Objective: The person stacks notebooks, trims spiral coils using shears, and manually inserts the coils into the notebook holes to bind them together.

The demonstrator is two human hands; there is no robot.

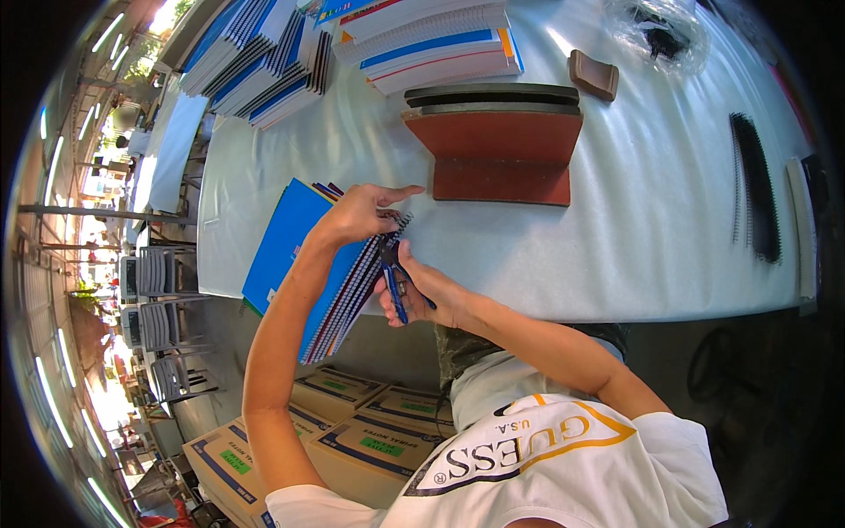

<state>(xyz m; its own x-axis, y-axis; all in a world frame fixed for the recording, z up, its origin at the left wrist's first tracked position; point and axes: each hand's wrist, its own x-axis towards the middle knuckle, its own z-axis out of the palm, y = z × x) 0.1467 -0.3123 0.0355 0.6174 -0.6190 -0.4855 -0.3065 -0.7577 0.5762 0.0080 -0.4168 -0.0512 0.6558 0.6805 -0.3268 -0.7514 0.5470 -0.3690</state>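
A stack of spiral notebooks (283, 238) with a blue cover on top lies at the table's near left edge, its bound side toward the right and partly overhanging. My left hand (356, 214) rests over the upper corner of the stack. Its index finger points out to the right, while the other fingers are curled at the loose end of a dark spiral coil (405, 220). Just below, my right hand (431, 286) is wrapped round blue-handled pliers (393, 277). The pliers' dark jaws point up at the coil end; the exact contact is hidden by my fingers.
A red-brown angled stand (502, 180) is ahead, with a small brown block (593, 76) behind it. Piled notebooks (431, 57) stand at the back. Black coils (755, 189) lie at the right, near a plastic bag (660, 35). Cardboard boxes (378, 440) sit below the table.
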